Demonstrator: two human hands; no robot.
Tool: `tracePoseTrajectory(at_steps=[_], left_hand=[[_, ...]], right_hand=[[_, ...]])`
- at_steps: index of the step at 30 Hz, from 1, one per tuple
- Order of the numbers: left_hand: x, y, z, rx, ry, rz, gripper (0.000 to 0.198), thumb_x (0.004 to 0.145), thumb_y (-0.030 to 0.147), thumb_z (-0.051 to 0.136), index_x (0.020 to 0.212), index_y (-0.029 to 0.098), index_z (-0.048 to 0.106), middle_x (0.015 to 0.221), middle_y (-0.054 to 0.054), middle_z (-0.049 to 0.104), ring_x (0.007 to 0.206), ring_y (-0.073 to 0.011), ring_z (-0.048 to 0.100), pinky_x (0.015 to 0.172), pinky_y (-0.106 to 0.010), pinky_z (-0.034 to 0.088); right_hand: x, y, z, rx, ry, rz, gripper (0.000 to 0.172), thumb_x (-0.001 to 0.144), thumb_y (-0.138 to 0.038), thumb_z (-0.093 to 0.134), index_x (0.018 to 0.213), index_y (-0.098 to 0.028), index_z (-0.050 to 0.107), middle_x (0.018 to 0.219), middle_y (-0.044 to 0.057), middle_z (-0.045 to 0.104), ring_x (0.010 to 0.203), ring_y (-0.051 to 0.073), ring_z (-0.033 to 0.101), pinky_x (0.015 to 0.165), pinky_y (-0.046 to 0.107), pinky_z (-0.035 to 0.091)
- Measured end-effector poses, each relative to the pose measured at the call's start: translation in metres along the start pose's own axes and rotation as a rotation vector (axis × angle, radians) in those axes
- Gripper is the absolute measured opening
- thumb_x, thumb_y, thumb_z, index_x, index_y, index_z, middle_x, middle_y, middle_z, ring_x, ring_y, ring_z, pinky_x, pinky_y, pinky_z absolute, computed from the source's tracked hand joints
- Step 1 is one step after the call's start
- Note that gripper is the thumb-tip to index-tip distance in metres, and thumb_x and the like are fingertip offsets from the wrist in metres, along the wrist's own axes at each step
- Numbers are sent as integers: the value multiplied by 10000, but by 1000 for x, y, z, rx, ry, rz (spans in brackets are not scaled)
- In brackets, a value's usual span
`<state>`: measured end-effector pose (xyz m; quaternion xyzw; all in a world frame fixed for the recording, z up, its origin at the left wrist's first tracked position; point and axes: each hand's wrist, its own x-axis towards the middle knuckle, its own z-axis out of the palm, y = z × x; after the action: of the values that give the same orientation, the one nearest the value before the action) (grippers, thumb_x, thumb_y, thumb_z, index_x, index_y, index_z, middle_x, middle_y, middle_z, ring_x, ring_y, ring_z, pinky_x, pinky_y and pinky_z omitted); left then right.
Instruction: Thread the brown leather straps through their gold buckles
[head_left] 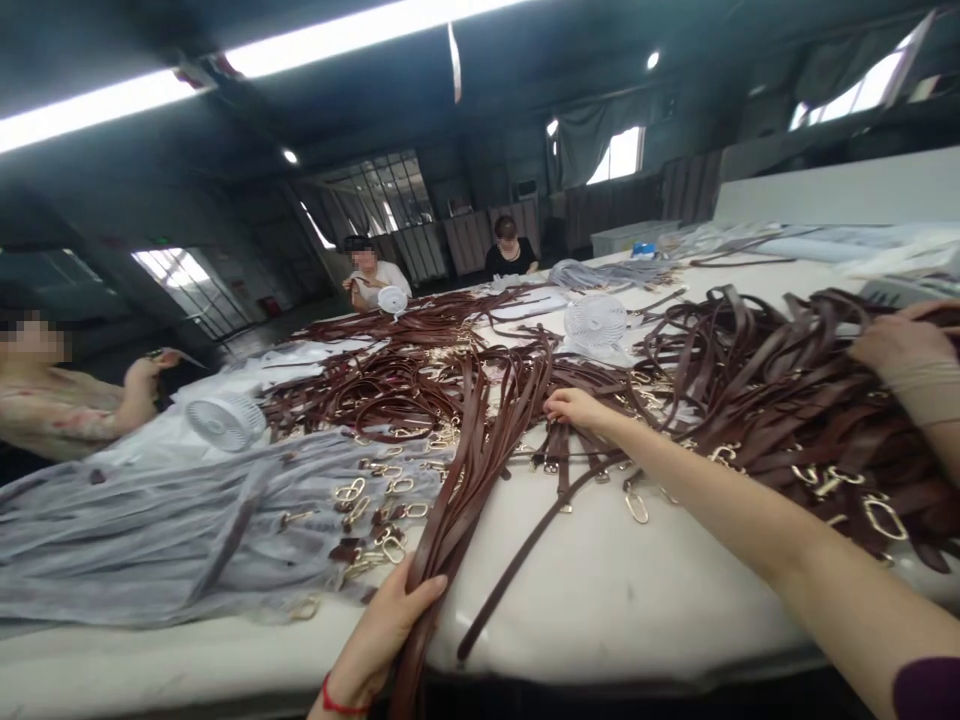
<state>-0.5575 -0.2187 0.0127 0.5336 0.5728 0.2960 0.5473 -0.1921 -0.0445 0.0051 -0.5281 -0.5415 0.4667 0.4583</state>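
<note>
My left hand (390,630) is at the table's near edge, shut around a bundle of long brown leather straps (457,490) that runs up the table and hangs over the edge. My right hand (574,408) reaches far across the table, fingers resting on loose straps near their metal ends. Gold oval buckles (637,508) lie by it. A large tangled heap of brown straps (787,420) spreads to its right. A co-worker's hand (896,345), with a beige wrist wrap, lies on that heap.
A long white padded table (615,590) holds more strap piles, grey translucent sheeting (187,530) with gold-buckled straps, and several small white fans (596,325). Co-workers (367,275) sit along the far end and left side. Bagged goods lie at the back right.
</note>
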Motion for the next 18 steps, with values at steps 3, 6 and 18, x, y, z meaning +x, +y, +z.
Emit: tracePoseTrajectory(at_steps=[3, 6, 18], left_hand=[[4, 13, 15, 60, -35, 93, 466, 748, 352, 694, 1142, 133, 577, 1176, -105, 641, 1110, -256, 577, 965, -328, 439], [15, 18, 38, 129, -87, 137, 476, 774, 336, 645, 1181, 112, 538, 1223, -124, 616, 1157, -269, 552, 1029, -367, 391], [32, -1, 44, 522, 170, 232, 437, 786, 422, 612, 1095, 123, 538, 1055, -162, 661, 995, -299, 618, 906, -402, 447]], right_hand=[[-41, 8, -36, -113, -30, -83, 31, 745, -151, 697, 766, -170, 706, 803, 52, 692, 779, 203, 606, 794, 322, 483], [-85, 19, -56, -230, -110, -142, 254, 667, -132, 739, 912, -200, 730, 989, 62, 693, 980, 258, 575, 969, 374, 392], [-162, 40, -84, -1208, 23, -437, 245, 845, -132, 526, 936, -248, 722, 863, 123, 677, 915, 287, 544, 782, 404, 380]])
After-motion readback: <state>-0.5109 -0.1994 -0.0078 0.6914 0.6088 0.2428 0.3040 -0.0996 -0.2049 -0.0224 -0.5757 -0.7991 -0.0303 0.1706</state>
